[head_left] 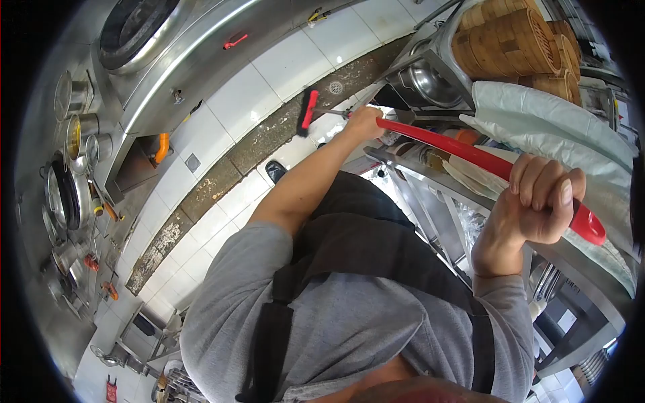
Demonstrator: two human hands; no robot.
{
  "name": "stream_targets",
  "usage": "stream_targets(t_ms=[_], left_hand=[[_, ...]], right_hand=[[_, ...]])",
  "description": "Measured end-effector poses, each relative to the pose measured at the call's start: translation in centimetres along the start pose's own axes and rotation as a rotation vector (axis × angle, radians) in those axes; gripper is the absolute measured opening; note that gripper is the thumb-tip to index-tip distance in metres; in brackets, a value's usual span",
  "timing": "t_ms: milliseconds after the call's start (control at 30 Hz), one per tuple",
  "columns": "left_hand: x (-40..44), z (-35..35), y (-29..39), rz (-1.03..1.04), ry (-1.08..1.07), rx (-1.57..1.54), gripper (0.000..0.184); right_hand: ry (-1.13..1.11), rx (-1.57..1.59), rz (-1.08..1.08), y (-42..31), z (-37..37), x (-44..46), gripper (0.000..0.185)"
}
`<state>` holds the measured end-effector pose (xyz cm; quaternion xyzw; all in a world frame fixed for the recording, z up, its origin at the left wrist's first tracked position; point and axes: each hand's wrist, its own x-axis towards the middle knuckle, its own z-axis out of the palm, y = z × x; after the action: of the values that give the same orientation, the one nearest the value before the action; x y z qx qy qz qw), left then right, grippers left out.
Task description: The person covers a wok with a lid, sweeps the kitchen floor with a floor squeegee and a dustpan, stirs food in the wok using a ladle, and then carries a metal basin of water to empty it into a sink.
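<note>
A long-handled brush has a red handle (463,151) that runs from the right side up to the centre, then a thin grey section and a red head with black bristles (308,113). That head is over the floor beside a dark, stained drain channel (235,158). My left hand (366,123) is wrapped round the lower handle, with the arm stretched out. Near the handle's rounded top end, my right hand (545,200) is closed in a fist round it. Whether the bristles touch the floor cannot be made out.
Steel counters with a wok (138,30) and several pots (80,127) line the left. On the right, bamboo steamers (507,43) and pale cloths (551,117) sit on a steel rack (437,185). A dark shoe (275,170) stands on white floor tiles.
</note>
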<state>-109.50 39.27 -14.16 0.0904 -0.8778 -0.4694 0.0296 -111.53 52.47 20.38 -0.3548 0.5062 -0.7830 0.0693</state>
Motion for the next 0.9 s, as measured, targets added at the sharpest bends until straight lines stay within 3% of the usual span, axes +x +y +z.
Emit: stream_targets(t_ms=[200,300,400,467,500,533,567,633,700,800,833,900], left_hand=[[0.5,-1.9,0.6,0.075,-0.047,0.068,0.014],[0.9,-2.7,3.5,0.081,-0.040,0.081,0.020],[2.3,-2.4,5.8,0.000,-0.068,0.061,0.028],[3.0,-2.1,5.9,0.335,0.405,0.069,0.043],[2.9,-3.0,5.8,0.344,0.405,0.073,0.043],[2.2,-4.6,5.1,0.279,0.227,0.048,0.054],[1.5,-6.4,4.1,0.211,0.047,0.025,0.066],[0.1,-7.3,-2.3,-0.052,-0.169,-0.040,0.062],[-4.6,-8.0,-11.4,-0.200,-0.106,0.092,0.046],[-19.4,-9.9,-25.6,-0.590,-0.145,0.593,0.038],[-24.6,-11.3,-27.7,-0.881,-0.266,0.550,0.036],[-35.9,-12.8,-28.6,-1.000,-0.358,0.693,0.037]], right_hand=[[-0.137,-0.106,-0.032,-1.6,3.1,-1.1,0.024],[-0.257,-0.082,-0.209,-3.1,2.2,-1.0,0.026],[-0.147,-0.124,-0.263,-5.6,-0.6,0.0,0.021],[0.124,-0.133,-0.168,-4.5,-2.3,1.2,0.022],[0.163,-0.168,-0.072,-3.1,-3.5,2.5,0.021],[0.344,-0.224,0.005,-0.6,-4.8,3.7,0.022],[0.334,-0.153,-0.037,2.2,-5.8,5.1,0.021],[0.482,-0.273,-0.001,6.8,-10.0,6.5,0.020],[0.586,-0.443,0.141,10.6,-12.5,5.4,0.026],[0.566,-0.627,0.137,15.7,-18.0,2.6,0.035],[0.677,-0.661,0.253,15.8,-18.7,2.1,0.039],[0.782,-0.816,0.402,15.5,-20.5,1.9,0.051]])
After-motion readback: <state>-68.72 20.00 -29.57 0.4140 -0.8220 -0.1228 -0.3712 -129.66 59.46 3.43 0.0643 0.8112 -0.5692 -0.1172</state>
